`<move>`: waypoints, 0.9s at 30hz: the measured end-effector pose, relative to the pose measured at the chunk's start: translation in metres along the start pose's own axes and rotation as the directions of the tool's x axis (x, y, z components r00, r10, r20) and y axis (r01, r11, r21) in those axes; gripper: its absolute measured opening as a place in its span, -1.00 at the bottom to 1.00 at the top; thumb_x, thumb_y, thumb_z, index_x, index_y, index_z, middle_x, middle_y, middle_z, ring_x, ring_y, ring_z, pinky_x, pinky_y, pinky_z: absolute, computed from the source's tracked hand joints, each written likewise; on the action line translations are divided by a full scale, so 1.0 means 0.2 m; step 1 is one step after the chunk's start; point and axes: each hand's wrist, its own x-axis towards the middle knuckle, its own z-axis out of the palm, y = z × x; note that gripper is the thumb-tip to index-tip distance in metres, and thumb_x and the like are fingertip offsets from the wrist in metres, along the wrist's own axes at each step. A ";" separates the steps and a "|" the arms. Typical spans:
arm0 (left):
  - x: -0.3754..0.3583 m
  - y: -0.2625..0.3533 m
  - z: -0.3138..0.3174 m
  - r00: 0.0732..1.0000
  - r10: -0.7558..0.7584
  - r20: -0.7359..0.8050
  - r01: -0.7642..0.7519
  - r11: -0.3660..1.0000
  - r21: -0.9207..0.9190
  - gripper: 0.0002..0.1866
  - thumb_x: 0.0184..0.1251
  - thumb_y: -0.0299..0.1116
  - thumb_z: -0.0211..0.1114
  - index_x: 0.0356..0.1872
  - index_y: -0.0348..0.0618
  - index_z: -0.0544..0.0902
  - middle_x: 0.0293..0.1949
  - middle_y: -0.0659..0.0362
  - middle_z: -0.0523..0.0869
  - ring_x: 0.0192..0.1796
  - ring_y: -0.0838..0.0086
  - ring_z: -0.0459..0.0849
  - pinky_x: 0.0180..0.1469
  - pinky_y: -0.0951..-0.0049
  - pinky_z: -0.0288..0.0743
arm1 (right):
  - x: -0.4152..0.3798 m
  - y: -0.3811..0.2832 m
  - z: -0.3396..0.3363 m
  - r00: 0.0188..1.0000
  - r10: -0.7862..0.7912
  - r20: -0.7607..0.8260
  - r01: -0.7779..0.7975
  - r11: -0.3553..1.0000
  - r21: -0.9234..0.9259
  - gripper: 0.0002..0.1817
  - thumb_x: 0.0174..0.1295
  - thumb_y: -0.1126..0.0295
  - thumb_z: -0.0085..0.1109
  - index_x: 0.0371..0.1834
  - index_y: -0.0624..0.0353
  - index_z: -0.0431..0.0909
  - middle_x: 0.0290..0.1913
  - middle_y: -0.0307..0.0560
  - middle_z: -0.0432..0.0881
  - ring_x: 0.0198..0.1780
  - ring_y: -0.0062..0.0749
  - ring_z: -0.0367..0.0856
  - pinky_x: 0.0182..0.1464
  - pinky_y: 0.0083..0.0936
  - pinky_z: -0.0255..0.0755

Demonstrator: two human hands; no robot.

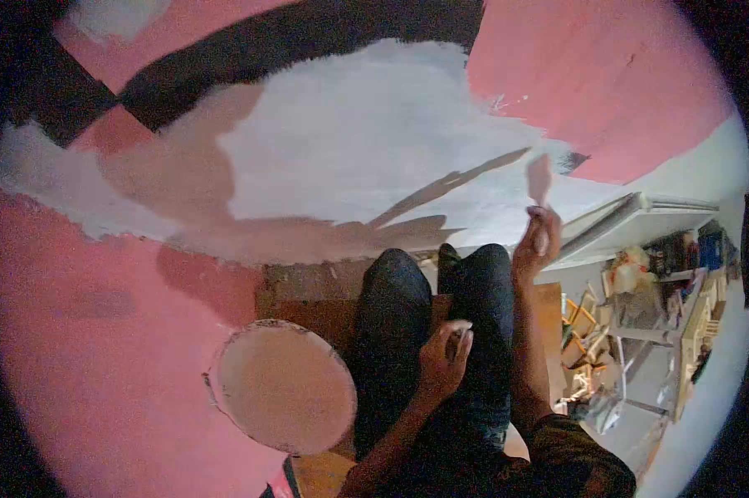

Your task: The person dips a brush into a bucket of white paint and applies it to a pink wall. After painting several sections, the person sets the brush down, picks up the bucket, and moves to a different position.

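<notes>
My right hand (538, 241) is raised at the painted surface, its fingers closed around a flat paintbrush (539, 180). The broad, pale head of the brush points up over the wet-looking white paint (349, 133). Over my lap my left hand (446, 357) is curled, with a pale spot at the fingertips; I cannot tell what it holds. To the left of my knees (395, 299) stands a round bucket (217, 386) of pale paint, in shadow, its rim smeared.
Pink areas (607, 75) and black bands (316, 29) border the white patch. On the right are a white folded frame (640, 207) and a cluttered heap of wooden pieces (586, 332) with shelves behind. Brown board (316, 311) lies under my legs.
</notes>
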 end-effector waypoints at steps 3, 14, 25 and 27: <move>0.11 -0.13 0.19 0.987 -0.107 0.118 0.145 0.908 -0.393 -0.77 0.33 -0.34 0.13 -0.05 -0.16 0.51 -0.28 0.12 0.63 -0.28 0.43 0.64 -0.30 0.44 0.51 | 0.08 0.01 -0.15 0.999 0.037 0.031 -0.035 0.996 -0.084 -0.91 0.17 0.60 -0.01 -0.35 0.29 0.52 -0.30 -0.02 0.55 -0.20 -0.27 0.51 -0.12 -0.43 0.39; 0.15 -0.63 0.21 0.948 -0.190 0.256 0.298 0.814 -0.498 -0.73 0.37 -0.20 0.06 -0.07 -0.13 0.53 -0.22 0.17 0.60 -0.27 0.46 0.61 -0.32 0.47 0.49 | -0.51 -0.75 0.77 0.641 0.580 0.504 -0.708 0.699 0.096 -0.78 0.19 0.43 0.02 -0.14 0.27 0.49 -0.36 -0.04 0.59 -0.41 -0.42 0.53 -0.36 -0.53 0.40; 0.21 -0.74 0.24 0.922 -0.299 0.246 0.386 0.771 -0.507 -0.68 0.37 -0.13 0.05 -0.08 -0.14 0.54 -0.21 0.18 0.58 -0.30 0.49 0.57 -0.27 0.46 0.47 | -0.05 -0.70 0.49 0.823 0.125 0.554 -0.068 0.990 -0.123 -0.82 0.17 0.37 0.02 -0.29 0.20 0.57 -0.22 -0.06 0.59 -0.18 -0.23 0.55 -0.08 -0.45 0.41; 0.22 -0.82 0.29 0.900 -0.324 0.291 0.434 0.728 -0.531 -0.67 0.37 -0.11 0.05 -0.08 -0.14 0.54 -0.20 0.18 0.57 -0.30 0.50 0.56 -0.27 0.46 0.46 | 0.01 -0.47 0.30 0.969 -0.046 0.244 0.024 0.995 0.094 -0.67 0.25 0.22 -0.02 -0.32 0.35 0.53 -0.23 0.03 0.55 -0.15 -0.20 0.50 -0.06 -0.38 0.42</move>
